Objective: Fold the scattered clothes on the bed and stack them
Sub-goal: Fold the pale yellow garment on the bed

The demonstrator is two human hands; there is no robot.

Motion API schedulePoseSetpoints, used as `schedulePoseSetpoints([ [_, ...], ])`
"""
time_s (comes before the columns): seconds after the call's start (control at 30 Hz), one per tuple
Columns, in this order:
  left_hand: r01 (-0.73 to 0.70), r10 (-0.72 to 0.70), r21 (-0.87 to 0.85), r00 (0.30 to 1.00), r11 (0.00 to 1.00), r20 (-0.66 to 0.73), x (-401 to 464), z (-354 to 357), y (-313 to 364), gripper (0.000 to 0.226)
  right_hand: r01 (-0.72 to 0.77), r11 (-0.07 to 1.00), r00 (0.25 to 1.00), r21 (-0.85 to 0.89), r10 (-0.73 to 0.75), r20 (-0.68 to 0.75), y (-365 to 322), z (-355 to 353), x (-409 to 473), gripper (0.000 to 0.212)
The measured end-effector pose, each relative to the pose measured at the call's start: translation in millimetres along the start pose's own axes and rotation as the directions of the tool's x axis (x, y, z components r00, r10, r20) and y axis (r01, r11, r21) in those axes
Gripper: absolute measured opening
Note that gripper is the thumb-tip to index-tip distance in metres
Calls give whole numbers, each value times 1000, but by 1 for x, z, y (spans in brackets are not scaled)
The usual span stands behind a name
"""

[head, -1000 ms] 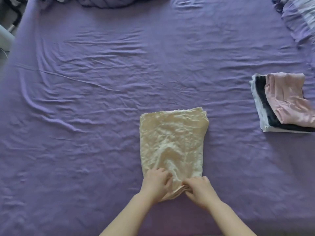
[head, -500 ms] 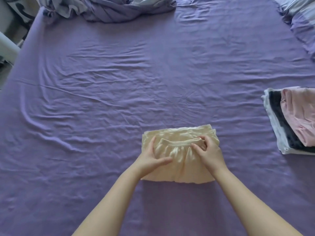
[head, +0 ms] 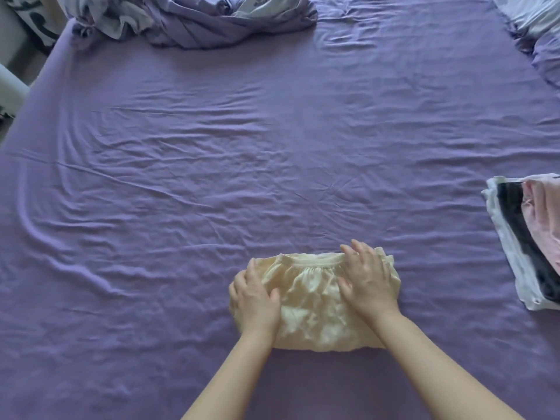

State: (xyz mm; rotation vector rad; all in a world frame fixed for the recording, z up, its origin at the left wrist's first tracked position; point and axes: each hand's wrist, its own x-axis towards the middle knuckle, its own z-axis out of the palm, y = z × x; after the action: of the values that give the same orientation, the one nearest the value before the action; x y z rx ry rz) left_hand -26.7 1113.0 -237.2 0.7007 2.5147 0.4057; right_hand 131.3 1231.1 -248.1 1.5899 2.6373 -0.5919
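Cream satin lies folded in half under both palms: the cream garment (head: 315, 304) is now a short, wide packet with its gathered waistband along the far edge, where a second ago it lay as a long strip with both hands pinching its near end, and half a second ago the fingers were carrying that waistband forward. The left hand (head: 256, 298) rests flat on the packet's left edge, fingers straight and close together, pressing the cloth down. The right hand (head: 368, 283) is spread wide, fingers fanned over the right part of the waistband, gripping nothing. The packet sits on the purple sheet (head: 242, 177) at the near middle of the bed. Well apart to the right lies the stack of folded clothes (head: 527, 244): white lowest, black above, pink on top. A rumpled duvet (head: 212, 19) is heaped along the far edge.
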Motion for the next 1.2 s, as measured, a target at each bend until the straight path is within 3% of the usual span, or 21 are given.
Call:
schedulePoseSetpoints([
  [0.1,192,-186,-67,979,979,86,-2,1,-3,89,211,955,967,-210,-173,187,0,8,8,70],
  [0.2,263,-252,-55,956,963,150,2,1,-7,88,379,904,888,-196,-297,351,-6,11,21,72],
  [0.3,281,-260,-61,936,958,236,7,-3,-9,54,280,955,875,-97,-213,435,-17,9,31,65],
  [0.4,164,-107,-278,972,947,208,10,-13,-10,11,282,937,885,-205,-172,433,-25,5,35,63],
  [0.47,29,43,-379,983,925,178,9,-25,-5,16,268,939,884,-217,-149,444,-25,-7,31,61],
  [0.57,-137,265,-469,940,872,217,9,-41,4,24,138,985,908,-102,-85,411,-16,-27,21,25],
  [0.63,-162,346,-512,894,843,286,8,-52,13,24,47,999,921,-14,-38,389,-7,-43,9,16],
  [0.73,-185,414,-539,844,822,341,4,-63,31,20,-47,992,924,120,-3,382,8,-68,-11,22],
  [0.87,-249,466,-538,827,805,315,-4,-70,66,15,-84,968,945,235,3,326,28,-105,-39,26],
  [1.03,-327,525,-527,802,784,284,-24,-64,116,14,-93,972,980,216,52,192,55,-148,-66,29],
  [1.2,-485,629,-425,708,764,322,-55,-35,175,23,-129,964,989,233,108,103,104,-184,-92,29],
])
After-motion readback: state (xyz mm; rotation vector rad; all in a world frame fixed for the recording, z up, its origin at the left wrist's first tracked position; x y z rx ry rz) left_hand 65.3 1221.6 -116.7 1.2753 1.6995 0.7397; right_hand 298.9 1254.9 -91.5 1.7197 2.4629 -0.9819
